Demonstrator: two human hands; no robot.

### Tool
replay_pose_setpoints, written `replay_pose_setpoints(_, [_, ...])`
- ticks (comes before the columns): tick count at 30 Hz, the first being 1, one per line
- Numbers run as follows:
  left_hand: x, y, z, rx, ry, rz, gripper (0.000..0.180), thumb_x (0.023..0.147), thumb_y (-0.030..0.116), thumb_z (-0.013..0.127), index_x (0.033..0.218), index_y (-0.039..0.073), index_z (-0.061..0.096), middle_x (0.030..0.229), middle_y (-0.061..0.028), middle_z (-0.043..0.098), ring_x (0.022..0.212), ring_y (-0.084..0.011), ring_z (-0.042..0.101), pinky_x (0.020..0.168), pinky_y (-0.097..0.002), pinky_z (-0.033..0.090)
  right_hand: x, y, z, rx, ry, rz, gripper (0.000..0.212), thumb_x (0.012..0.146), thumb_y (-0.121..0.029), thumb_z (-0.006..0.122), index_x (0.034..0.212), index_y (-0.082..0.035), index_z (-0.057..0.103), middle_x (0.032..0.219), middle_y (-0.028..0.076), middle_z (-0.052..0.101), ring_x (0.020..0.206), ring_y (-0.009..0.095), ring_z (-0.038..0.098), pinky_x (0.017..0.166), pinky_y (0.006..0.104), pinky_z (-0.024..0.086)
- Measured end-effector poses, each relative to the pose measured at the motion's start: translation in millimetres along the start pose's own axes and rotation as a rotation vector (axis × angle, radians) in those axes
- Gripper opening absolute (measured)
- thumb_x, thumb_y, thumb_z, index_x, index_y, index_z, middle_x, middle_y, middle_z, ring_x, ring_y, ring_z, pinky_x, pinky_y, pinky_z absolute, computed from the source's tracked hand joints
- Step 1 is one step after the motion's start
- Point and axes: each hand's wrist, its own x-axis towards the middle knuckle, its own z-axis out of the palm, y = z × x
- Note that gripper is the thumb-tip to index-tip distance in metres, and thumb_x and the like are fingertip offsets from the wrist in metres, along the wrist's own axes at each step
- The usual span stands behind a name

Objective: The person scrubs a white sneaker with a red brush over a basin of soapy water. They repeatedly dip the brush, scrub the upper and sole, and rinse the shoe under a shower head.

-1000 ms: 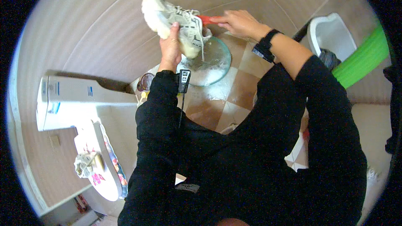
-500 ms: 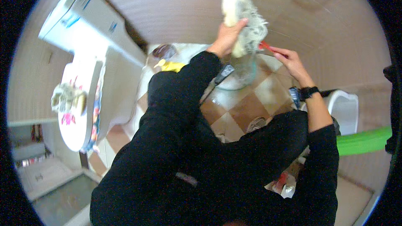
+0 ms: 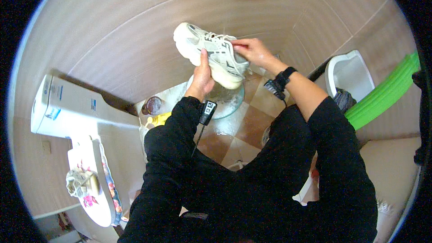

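A pale cream-and-grey sneaker [image 3: 216, 56] is held up in front of me, its toe to the lower right and its side turned toward me. My left hand [image 3: 202, 77] grips it along the sole, thumb on the side panel. At the shoe's opening and laces is my right hand [image 3: 255, 54], fingers pinched together; whatever they hold is hidden. Below the shoe a clear basin [image 3: 243, 99] of cloudy water stands on the tiled floor, partly covered by the shoe and my left arm. Another pale sneaker [image 3: 80, 183] rests on the toilet lid [image 3: 96, 211] at left.
A yellow bottle [image 3: 159, 119] and a dark purplish round item [image 3: 152, 105] lie left of the basin. At right are a white bin [image 3: 355, 74] with a dark bag and a long green ribbed object [image 3: 382, 91]. The tiled wall [image 3: 148, 40] rises close ahead.
The sneaker has turned from upright, laces facing right, to lying slanted, lower and farther left. My right hand has moved up to its opening; the red-handled brush it held no longer shows clearly.
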Motion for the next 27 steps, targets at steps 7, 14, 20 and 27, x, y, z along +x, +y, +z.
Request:
replay_pose_setpoints(7, [-0.7,-3.0,4.8,0.036,-0.011,0.022,0.063,0.105,0.047,0.048,0.151,0.005,0.035,0.15,-0.0108,0.048,0.135,-0.0276,0.05,0.115,-0.045,0.04,8.0,-19.0,-6.1,0.0,-0.083,0.024,0.034,0.099,-0.018,0.064,0.129,-0.003,0.067,0.105,0.004,0.075,0.093,0.011,0.065,0.084,0.0291,0.053])
replay_pose_setpoints(14, [2.8,11.4,-4.6,0.066,-0.015,0.099,0.057,0.107,0.036,0.051,0.152,0.005,0.033,0.147,-0.0115,0.05,0.133,-0.0281,0.05,0.115,-0.0438,0.04,-5.2,3.6,-17.3,0.339,-0.346,0.282,0.031,0.099,-0.026,0.066,0.128,-0.017,0.072,0.082,-0.008,0.066,0.063,0.004,0.043,0.057,0.0222,0.038])
replay_pose_setpoints(20, [-0.9,27.7,-18.6,0.325,0.124,0.199,0.063,0.098,0.026,0.069,0.147,-0.002,0.039,0.142,-0.0129,0.053,0.127,-0.0234,0.053,0.11,-0.0384,0.043,-10.3,18.7,-26.6,0.034,-0.381,-0.047,0.033,0.097,-0.02,0.066,0.129,-0.011,0.07,0.096,0.0,0.073,0.081,0.009,0.059,0.071,0.0273,0.05])
replay_pose_setpoints(27, [-19.6,43.0,-0.5,0.703,0.165,0.34,0.052,0.091,0.024,0.079,0.131,-0.002,0.057,0.12,-0.0081,0.065,0.107,-0.0183,0.061,0.095,-0.034,0.049,-23.2,-6.9,-24.6,-0.544,-0.313,-0.025,0.034,0.092,-0.027,0.065,0.124,-0.025,0.072,0.102,0.013,0.076,0.094,0.034,0.071,0.083,0.0459,0.054])
